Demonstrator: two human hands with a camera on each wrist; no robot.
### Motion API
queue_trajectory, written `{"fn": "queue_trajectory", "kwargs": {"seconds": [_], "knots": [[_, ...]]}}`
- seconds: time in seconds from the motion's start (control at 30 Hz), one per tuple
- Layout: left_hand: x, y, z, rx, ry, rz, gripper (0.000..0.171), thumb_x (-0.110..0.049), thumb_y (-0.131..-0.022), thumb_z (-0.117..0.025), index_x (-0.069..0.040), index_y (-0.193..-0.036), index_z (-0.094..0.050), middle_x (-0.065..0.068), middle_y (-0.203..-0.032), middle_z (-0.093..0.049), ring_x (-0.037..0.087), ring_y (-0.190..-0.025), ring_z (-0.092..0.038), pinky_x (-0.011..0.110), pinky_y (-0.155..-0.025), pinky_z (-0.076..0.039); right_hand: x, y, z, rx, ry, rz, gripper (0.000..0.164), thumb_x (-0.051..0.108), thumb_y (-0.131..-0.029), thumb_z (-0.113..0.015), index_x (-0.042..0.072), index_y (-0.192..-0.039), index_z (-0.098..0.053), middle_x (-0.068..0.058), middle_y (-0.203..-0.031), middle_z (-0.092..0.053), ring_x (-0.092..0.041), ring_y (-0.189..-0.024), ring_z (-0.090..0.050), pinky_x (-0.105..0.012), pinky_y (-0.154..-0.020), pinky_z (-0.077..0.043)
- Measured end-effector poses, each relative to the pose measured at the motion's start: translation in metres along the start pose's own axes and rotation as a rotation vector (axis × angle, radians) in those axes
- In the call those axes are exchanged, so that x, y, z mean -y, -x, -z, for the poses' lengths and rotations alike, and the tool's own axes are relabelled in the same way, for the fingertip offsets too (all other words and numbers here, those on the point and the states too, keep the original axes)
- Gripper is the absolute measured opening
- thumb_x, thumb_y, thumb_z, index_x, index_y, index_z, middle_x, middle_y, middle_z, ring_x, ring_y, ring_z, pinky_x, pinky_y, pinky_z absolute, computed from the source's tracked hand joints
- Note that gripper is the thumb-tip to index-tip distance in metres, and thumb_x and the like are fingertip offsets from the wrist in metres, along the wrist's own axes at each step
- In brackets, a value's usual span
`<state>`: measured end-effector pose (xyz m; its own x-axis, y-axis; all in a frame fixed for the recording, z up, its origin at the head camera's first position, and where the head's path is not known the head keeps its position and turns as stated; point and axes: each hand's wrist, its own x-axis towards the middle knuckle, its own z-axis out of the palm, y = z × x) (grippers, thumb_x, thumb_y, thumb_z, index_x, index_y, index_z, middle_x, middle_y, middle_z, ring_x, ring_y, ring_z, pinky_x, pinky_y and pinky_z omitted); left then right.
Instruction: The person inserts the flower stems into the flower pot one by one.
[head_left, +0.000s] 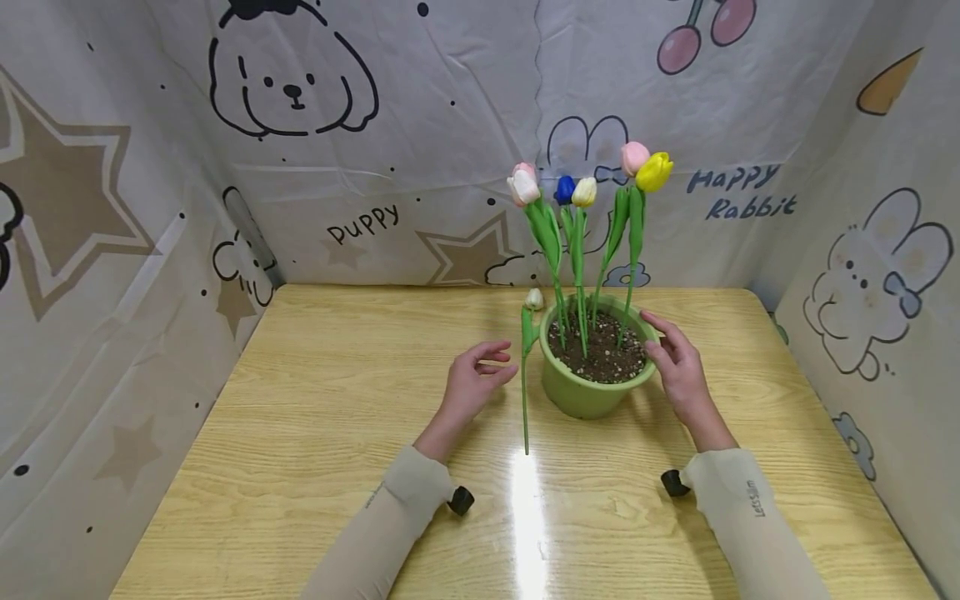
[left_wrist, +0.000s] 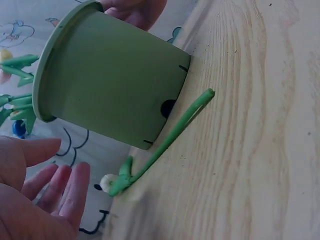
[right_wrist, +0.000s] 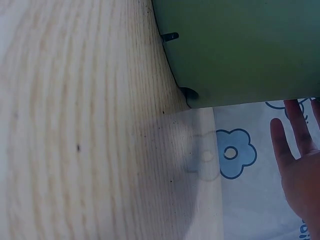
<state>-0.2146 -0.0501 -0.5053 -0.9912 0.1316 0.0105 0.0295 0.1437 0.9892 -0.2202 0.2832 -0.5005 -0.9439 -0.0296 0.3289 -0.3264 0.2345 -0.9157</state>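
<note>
A green flowerpot (head_left: 588, 400) filled with dark soil (head_left: 600, 354) stands upright on the table, with several artificial tulips rising from it. Among their heads are a white-pink one (head_left: 523, 184), a blue one (head_left: 565, 190) and a yellow one (head_left: 655, 172). Left of the pot, a single white tulip (head_left: 526, 392) lies on the table, its stem end toward the person. My left hand (head_left: 477, 383) hovers just left of that tulip, fingers loosely bent and holding nothing. Against the pot's right side rests my right hand (head_left: 678, 371), fingers extended along the rim.
The wooden table (head_left: 337, 400) reaches back to a printed cloth wall (head_left: 450, 100), and similar cloth hangs at both sides. A black wrist mount (head_left: 461, 500) sits at the left cuff, another (head_left: 675, 482) at the right cuff.
</note>
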Motion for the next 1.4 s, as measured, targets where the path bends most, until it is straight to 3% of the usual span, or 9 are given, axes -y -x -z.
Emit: {"fn": "queue_trajectory", "kwargs": {"seconds": [0.2, 0.37, 0.5, 0.73, 1.03, 1.2, 1.4], "knots": [[0.011, -0.006, -0.007, 0.001, 0.077, 0.092, 0.046, -0.005, -0.093, -0.076, -0.002, -0.138, -0.063, 0.021, -0.125, -0.066, 0.021, -0.096, -0.072, 0.033, -0.083, -0.065, -0.003, 0.0, 0.001, 0.006, 0.006, -0.001, 0.045, 0.012, -0.111, -0.047, 0.001, -0.154, -0.044, 0.009, -0.147, -0.051, 0.0, -0.11, -0.058, -0.007, -0.09, -0.05], [0.019, -0.012, -0.017, -0.012, 0.13, 0.171, 0.046, 0.001, -0.09, -0.077, -0.002, -0.134, -0.066, 0.021, -0.122, -0.066, 0.014, -0.085, -0.07, 0.033, -0.075, -0.066, -0.003, 0.0, 0.0, 0.007, 0.008, 0.004, 0.045, 0.012, -0.11, -0.047, 0.001, -0.154, -0.044, 0.006, -0.149, -0.052, 0.0, -0.111, -0.058, -0.007, -0.09, -0.05], [0.024, -0.016, -0.024, -0.042, 0.114, 0.196, 0.045, 0.003, -0.086, -0.078, -0.004, -0.13, -0.069, 0.019, -0.118, -0.067, 0.015, -0.084, -0.067, 0.033, -0.071, -0.065, -0.003, 0.0, -0.001, -0.002, 0.003, -0.002, 0.045, 0.011, -0.11, -0.048, 0.001, -0.154, -0.045, 0.009, -0.147, -0.053, 0.0, -0.11, -0.059, -0.007, -0.09, -0.051], [0.026, -0.02, -0.034, -0.07, 0.018, 0.195, 0.046, 0.004, -0.084, -0.079, -0.004, -0.128, -0.069, 0.016, -0.115, -0.068, 0.019, -0.087, -0.068, 0.029, -0.068, -0.064, -0.004, 0.0, 0.0, 0.001, 0.008, 0.003, 0.045, 0.011, -0.11, -0.048, 0.001, -0.154, -0.045, 0.011, -0.146, -0.052, 0.001, -0.111, -0.059, -0.007, -0.091, -0.05], [0.025, -0.026, -0.043, -0.101, -0.321, 0.144, 0.053, 0.001, -0.074, -0.085, -0.012, -0.124, -0.072, 0.004, -0.107, -0.075, 0.016, -0.083, -0.072, 0.035, -0.084, -0.059, -0.002, -0.001, 0.001, 0.002, 0.005, -0.002, 0.045, 0.013, -0.111, -0.048, 0.001, -0.154, -0.045, 0.015, -0.144, -0.052, 0.002, -0.114, -0.058, -0.006, -0.092, -0.05], [0.025, -0.028, -0.044, -0.109, -0.36, 0.136, 0.054, 0.001, -0.073, -0.084, -0.013, -0.123, -0.072, 0.004, -0.108, -0.075, 0.016, -0.083, -0.072, 0.036, -0.083, -0.06, -0.003, -0.002, 0.001, 0.0, -0.009, 0.002, 0.045, 0.013, -0.11, -0.048, 0.001, -0.154, -0.045, 0.017, -0.143, -0.052, 0.002, -0.115, -0.058, -0.007, -0.093, -0.05], [0.025, -0.024, -0.04, -0.137, -0.312, 0.157, 0.052, 0.002, -0.07, -0.085, -0.014, -0.119, -0.074, 0.004, -0.108, -0.074, 0.019, -0.088, -0.071, 0.037, -0.085, -0.059, -0.003, -0.001, 0.0, -0.006, -0.023, -0.009, 0.045, 0.009, -0.11, -0.048, 0.0, -0.153, -0.045, 0.011, -0.145, -0.052, 0.001, -0.115, -0.058, -0.007, -0.092, -0.05]]}}
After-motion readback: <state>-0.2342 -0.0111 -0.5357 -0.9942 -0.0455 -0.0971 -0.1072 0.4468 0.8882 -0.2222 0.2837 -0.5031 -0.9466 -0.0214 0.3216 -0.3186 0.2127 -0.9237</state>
